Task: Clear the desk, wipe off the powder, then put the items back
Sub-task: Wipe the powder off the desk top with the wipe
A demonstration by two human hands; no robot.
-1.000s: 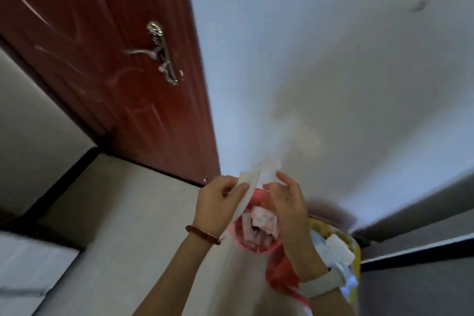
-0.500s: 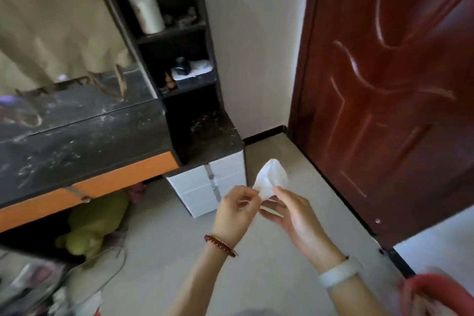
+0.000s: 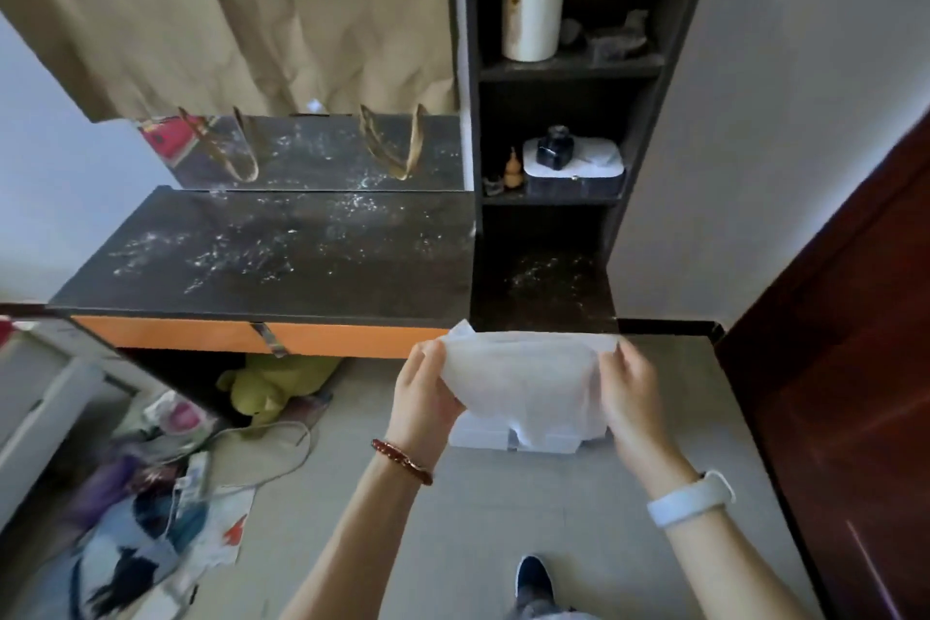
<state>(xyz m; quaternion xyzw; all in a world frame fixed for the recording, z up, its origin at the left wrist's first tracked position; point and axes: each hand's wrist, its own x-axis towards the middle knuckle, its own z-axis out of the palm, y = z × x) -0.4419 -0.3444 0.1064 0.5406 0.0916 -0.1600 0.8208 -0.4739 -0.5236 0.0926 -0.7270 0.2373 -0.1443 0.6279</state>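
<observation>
Currently both hands grasp one white wipe (image 3: pixel 528 383), stretched flat between them in front of me. My left hand (image 3: pixel 428 393) pinches its left edge; my right hand (image 3: pixel 629 393) pinches its right edge. The sheet is held in the air, near the front edge of the desk (image 3: pixel 261 262) and not touching it.

Handling note: I judge the wipe to be very light, soft and limp. It sags in the middle and would likely tear if pulled hard, more so if it is damp, which I cannot tell. Grip it at the two opposite edges to spread it, then gather it under a flat palm for wiping.

Surface: the dark desktop is bare of items and carries white powder (image 3: pixel 211 257) in smears across its left and middle area. More powder lies on the lower ledge (image 3: pixel 546 277) to the right, under the shelf unit (image 3: pixel 568 66). An orange drawer front (image 3: pixel 201 335) runs below the desktop.

Room: a mirror (image 3: pixel 322 151) stands at the far edge of the desk, partly covered by a tan cloth (image 3: pixel 226 5). The shelves hold a white roll (image 3: pixel 533 0) and a dark bottle (image 3: pixel 555 147). A red-brown door (image 3: pixel 855 317) is at right. Removed belongings (image 3: pixel 151 493) lie on the floor at near left. I judge clearing complete and wiping not yet begun.
</observation>
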